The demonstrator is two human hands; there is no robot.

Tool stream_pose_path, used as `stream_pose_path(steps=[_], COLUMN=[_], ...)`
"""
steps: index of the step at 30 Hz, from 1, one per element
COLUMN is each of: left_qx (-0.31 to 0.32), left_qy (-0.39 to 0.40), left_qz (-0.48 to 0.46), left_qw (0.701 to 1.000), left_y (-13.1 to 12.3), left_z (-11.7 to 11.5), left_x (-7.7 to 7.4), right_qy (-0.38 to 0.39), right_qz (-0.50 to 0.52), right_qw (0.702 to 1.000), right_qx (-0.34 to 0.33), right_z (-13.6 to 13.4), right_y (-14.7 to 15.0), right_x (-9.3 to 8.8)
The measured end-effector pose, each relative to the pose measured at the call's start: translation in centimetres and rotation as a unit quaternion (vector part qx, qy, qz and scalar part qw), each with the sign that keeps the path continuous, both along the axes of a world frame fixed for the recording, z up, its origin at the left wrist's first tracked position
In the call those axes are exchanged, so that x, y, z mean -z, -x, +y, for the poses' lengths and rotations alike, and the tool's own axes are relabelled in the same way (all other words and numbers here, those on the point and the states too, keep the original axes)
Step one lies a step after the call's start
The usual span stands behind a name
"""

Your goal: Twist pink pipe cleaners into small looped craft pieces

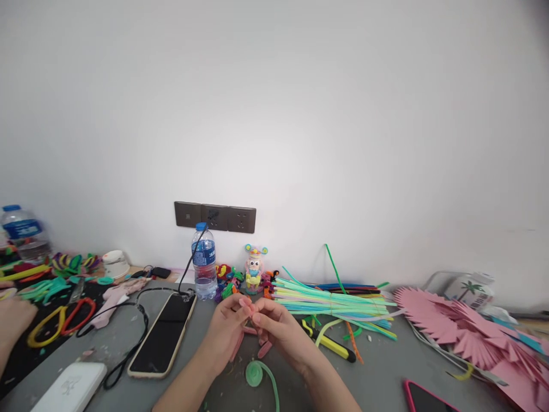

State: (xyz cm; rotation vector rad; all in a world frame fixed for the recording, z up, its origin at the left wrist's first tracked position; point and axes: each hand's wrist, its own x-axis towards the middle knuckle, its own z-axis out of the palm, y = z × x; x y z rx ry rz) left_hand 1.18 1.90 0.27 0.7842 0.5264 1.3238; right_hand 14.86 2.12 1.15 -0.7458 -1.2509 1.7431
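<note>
My left hand (223, 327) and my right hand (281, 329) meet over the grey table, fingertips pinched on a pink pipe cleaner piece (265, 349). Its pink ends hang below the fingers; the part between the fingertips is mostly hidden. Just below the hands lies a light green pipe cleaner (254, 373) wound into a flat spiral, its tail running toward the front edge. Behind the hands stands a small colourful figurine (254, 272). A bundle of pastel pipe cleaners (334, 302) lies right of it, with a yellow-and-black utility knife (337, 347) in front.
A phone (163, 337) with a cable, a water bottle (205, 263) and a white power bank (71, 389) are on the left. Scissors (62, 326) lie near another person's hand (15, 323). Pink folded paper (472, 337) and a pink-edged phone (429, 397) are on the right.
</note>
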Motion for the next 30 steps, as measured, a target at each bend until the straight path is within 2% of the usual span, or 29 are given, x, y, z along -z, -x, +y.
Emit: stream_pose_path(steps=[5, 9, 15, 20, 23, 26, 30], left_qx=[-0.021, -0.042, -0.056, -0.05, -0.021, 0.009, 0.002], left_qy=[-0.032, -0.021, -0.054, -0.041, -0.042, -0.048, -0.059], left_qz=[0.05, 0.094, 0.136, 0.143, 0.142, 0.144, 0.162], left_qw=[0.998, 0.994, 0.988, 0.988, 0.989, 0.988, 0.985], left_y=[0.3, 0.7, 1.0, 0.7, 0.7, 0.9, 1.2], left_z=[0.3, 0.4, 0.2, 0.4, 0.3, 0.1, -0.2], left_x=[0.4, 0.4, 0.0, 0.5, 0.6, 0.3, -0.3], right_qy=[0.002, 0.011, 0.018, 0.027, 0.032, 0.034, 0.036], right_qz=[0.011, -0.003, -0.023, -0.021, -0.01, 0.0, -0.028], right_qw=[1.0, 1.0, 0.999, 0.999, 0.998, 0.996, 0.995], right_qx=[-0.003, -0.025, -0.036, -0.033, -0.049, -0.081, -0.09], right_z=[0.5, 0.5, 0.5, 0.4, 0.2, -0.1, -0.5], right_y=[-0.3, -0.5, -0.7, -0.5, -0.6, -1.1, -2.0], right_x=[1.1, 1.1, 1.2, 1.1, 0.9, 0.3, -0.4])
